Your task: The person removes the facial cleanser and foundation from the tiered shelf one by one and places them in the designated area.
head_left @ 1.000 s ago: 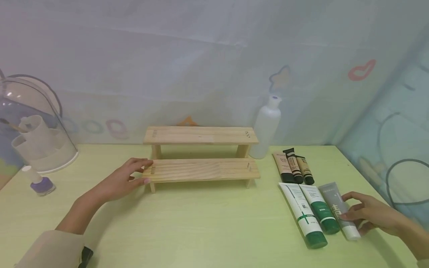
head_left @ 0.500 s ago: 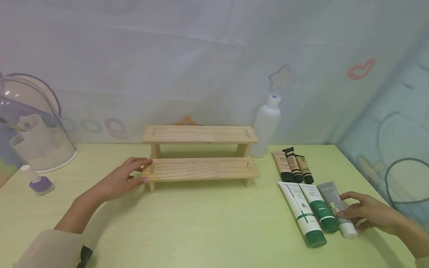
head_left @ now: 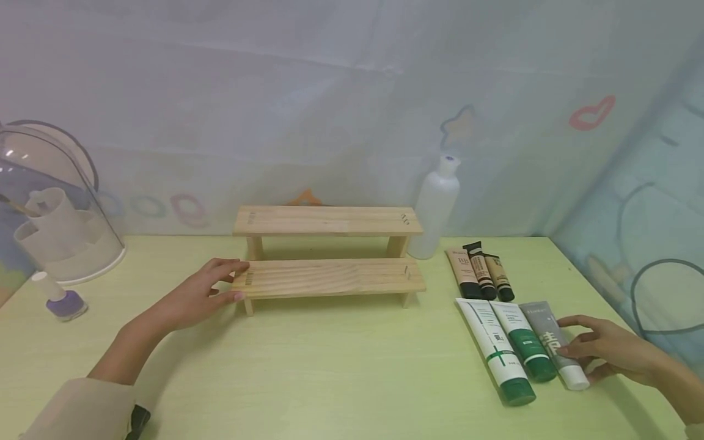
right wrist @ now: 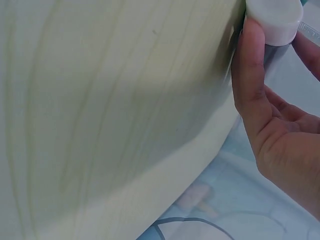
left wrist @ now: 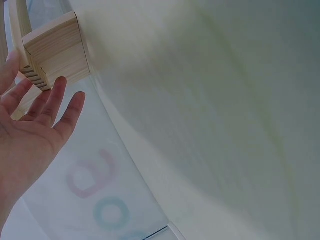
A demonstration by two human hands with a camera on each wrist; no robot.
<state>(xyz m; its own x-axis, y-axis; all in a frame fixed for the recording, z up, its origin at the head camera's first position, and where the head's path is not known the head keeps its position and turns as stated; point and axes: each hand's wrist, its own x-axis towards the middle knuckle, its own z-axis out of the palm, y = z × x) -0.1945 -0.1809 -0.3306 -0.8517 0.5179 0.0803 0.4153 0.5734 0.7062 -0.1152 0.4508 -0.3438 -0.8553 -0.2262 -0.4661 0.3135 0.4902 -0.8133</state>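
My left hand (head_left: 198, 296) holds the left end of the lower board of a two-step wooden display stand (head_left: 330, 278), thumb at the front and fingers toward the back. The left wrist view shows the fingers close to the end of the wooden stand (left wrist: 57, 47), the outer ones spread. At the right, my right hand (head_left: 616, 351) grips a grey tube (head_left: 544, 324) between thumb and fingers near its white cap (right wrist: 275, 20). The tube lies beside a smaller green-and-white tube (head_left: 525, 342) and a larger white tube with a green cap (head_left: 495, 348).
Several small beige and black tubes (head_left: 480, 272) lie behind the larger ones. A white bottle (head_left: 436, 208) stands behind the stand's right end. At left are a purple nail polish bottle (head_left: 66, 304) and a clear-domed holder (head_left: 71, 244). A fabric backdrop (head_left: 330, 122) rises behind.
The grey tube has shifted very slightly beside its neighbour in my right hand's grip. My left hand and the wooden stand have stayed in place.
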